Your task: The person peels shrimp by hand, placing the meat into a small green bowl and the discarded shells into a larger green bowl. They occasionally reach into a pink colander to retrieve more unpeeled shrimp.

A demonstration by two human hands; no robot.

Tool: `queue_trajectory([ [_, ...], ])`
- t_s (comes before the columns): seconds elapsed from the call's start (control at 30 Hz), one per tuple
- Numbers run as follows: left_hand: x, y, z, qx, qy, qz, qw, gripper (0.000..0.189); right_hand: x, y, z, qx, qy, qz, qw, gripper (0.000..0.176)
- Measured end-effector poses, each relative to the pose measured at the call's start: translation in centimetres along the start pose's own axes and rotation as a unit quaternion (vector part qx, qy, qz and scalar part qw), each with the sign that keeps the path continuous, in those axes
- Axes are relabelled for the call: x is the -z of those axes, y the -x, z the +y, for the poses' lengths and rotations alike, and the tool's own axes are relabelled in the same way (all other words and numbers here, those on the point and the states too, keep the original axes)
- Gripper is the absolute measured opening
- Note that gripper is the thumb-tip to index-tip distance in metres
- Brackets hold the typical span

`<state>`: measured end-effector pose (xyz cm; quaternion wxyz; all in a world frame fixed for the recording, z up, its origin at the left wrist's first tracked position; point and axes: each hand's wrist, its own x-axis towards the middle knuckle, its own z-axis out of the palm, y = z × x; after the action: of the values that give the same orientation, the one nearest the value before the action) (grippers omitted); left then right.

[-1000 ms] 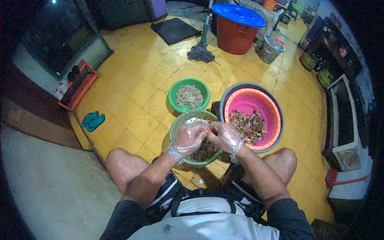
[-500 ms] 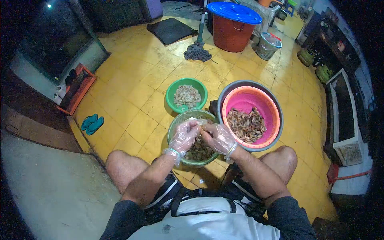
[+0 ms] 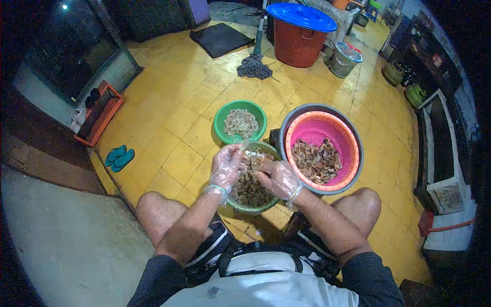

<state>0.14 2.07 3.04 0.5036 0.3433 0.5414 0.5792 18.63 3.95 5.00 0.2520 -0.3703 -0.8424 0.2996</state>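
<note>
My left hand [image 3: 225,166], in a clear plastic glove, is over the left side of a green bowl [image 3: 257,209] holding brownish scraps. Its fingers are pinched together near the bowl's far part; what they hold is too small to name. Across from it, my right hand [image 3: 280,178], gloved too, is closed with its fingertips over the scraps. Behind them is a smaller green bowl [image 3: 218,123] with pale peeled shrimp [image 3: 240,123]. To the right, a pink basket [image 3: 349,134] with unpeeled shrimp [image 3: 317,159] sits inside a grey basin [image 3: 359,169].
A mop [image 3: 254,66], a black mat [image 3: 221,40] and a red bucket with a blue lid [image 3: 302,43] are farther back. Green slippers [image 3: 119,158] and an orange rack [image 3: 106,115] lie left. A white frame [image 3: 444,153] stands right.
My hands have moved apart from where they met over the bowl. The left moved slightly left and up, and more of the bowl's contents now shows between them.
</note>
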Motion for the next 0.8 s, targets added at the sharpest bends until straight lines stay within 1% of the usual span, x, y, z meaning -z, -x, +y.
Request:
queue_trajectory([
  [0.03,0.2,-0.1,-0.5,-0.001,0.0,-0.001,1.0,0.018,0.0,0.0,0.1,0.021,0.005,0.012,1.0,0.018],
  [0.07,0.2,-0.2,-0.8,-0.011,-0.032,-0.018,0.999,0.018,0.2,0.0,-0.1,0.021,0.005,0.013,1.0,0.018],
  [0.1,0.2,-0.1,-1.2,-0.02,-0.064,-0.036,0.997,0.019,0.5,-0.1,-0.4,0.001,0.048,0.019,0.999,0.016],
  [0.13,0.4,0.0,-1.6,-0.019,-0.064,-0.038,0.997,0.019,0.6,-0.2,-0.6,-0.019,0.09,0.024,0.996,0.015],
  [0.17,0.2,0.4,-0.9,-0.002,-0.099,-0.052,0.994,0.021,0.6,-0.3,-0.6,-0.021,0.09,0.026,0.995,0.015],
  [0.2,-0.1,0.7,-0.6,0.014,-0.133,-0.067,0.989,0.023,0.6,-0.4,-0.5,0.021,0.101,0.072,0.992,0.015],
  [0.23,-0.2,0.9,-0.8,0.014,-0.133,-0.072,0.988,0.023,0.7,-0.4,-0.5,0.061,0.114,0.118,0.985,0.015],
  [0.27,-0.4,1.1,-1.0,0.008,-0.126,-0.073,0.989,0.023,0.7,-0.3,-0.8,0.079,0.141,0.13,0.978,0.013],
  [0.3,-0.5,1.2,-1.1,0.001,-0.118,-0.076,0.99,0.024,0.6,-0.3,-0.9,0.072,0.145,0.133,0.978,0.013],
  [0.33,-0.2,1.2,-1.0,0.029,-0.125,-0.104,0.986,0.024,0.4,-0.1,-0.8,0.077,0.148,0.116,0.979,0.013],
  [0.37,-0.5,1.4,-0.9,0.031,-0.125,-0.116,0.985,0.024,0.1,0.0,-0.6,0.08,0.151,0.1,0.98,0.012],
  [0.4,-0.8,1.6,-0.9,0.027,-0.145,-0.096,0.984,0.022,-0.5,0.0,0.0,0.089,0.162,0.115,0.976,0.012],
  [0.43,-1.1,1.9,-0.8,0.022,-0.165,-0.074,0.983,0.021,-1.1,0.1,0.5,0.08,0.167,0.119,0.976,0.012],
  [0.47,-1.4,2.2,-0.8,0.002,-0.163,-0.064,0.985,0.02,-1.3,0.2,0.7,0.058,0.196,0.084,0.975,0.012],
  [0.5,-1.3,2.2,-1.1,0.003,-0.161,-0.072,0.984,0.02,-1.5,0.2,0.7,0.037,0.224,0.049,0.973,0.012],
  [0.57,-0.9,1.8,-2.0,-0.017,-0.201,-0.075,0.977,0.02,-1.7,0.2,1.0,0.045,0.227,0.061,0.971,0.012],
  [0.6,-0.9,1.7,-2.2,-0.047,-0.214,-0.072,0.973,0.018,-1.8,0.4,1.1,0.061,0.232,0.082,0.967,0.012],
  [0.63,-0.8,1.8,-2.6,-0.047,-0.213,-0.076,0.973,0.018,-1.9,0.4,1.2,0.078,0.237,0.102,0.963,0.013],
  [0.67,-1.0,2.2,-1.8,-0.048,-0.211,-0.076,0.973,0.016,-1.9,0.4,1.0,0.063,0.2,0.107,0.972,0.017],
  [0.7,-1.2,2.4,-1.4,-0.049,-0.209,-0.075,0.974,0.014,-1.8,0.3,1.0,0.061,0.201,0.108,0.972,0.017],
  [0.73,-1.1,2.4,-1.4,-0.049,-0.209,-0.077,0.974,0.014,-1.7,0.2,0.9,0.021,0.169,0.081,0.982,0.017],
  [0.77,-1.0,2.3,-1.4,-0.029,-0.194,-0.089,0.976,0.014,-1.4,0.1,0.7,-0.019,0.136,0.053,0.989,0.018],
  [0.8,-0.9,2.3,-1.4,-0.01,-0.179,-0.099,0.979,0.014,-1.0,0.0,0.6,-0.019,0.134,0.054,0.989,0.018],
])
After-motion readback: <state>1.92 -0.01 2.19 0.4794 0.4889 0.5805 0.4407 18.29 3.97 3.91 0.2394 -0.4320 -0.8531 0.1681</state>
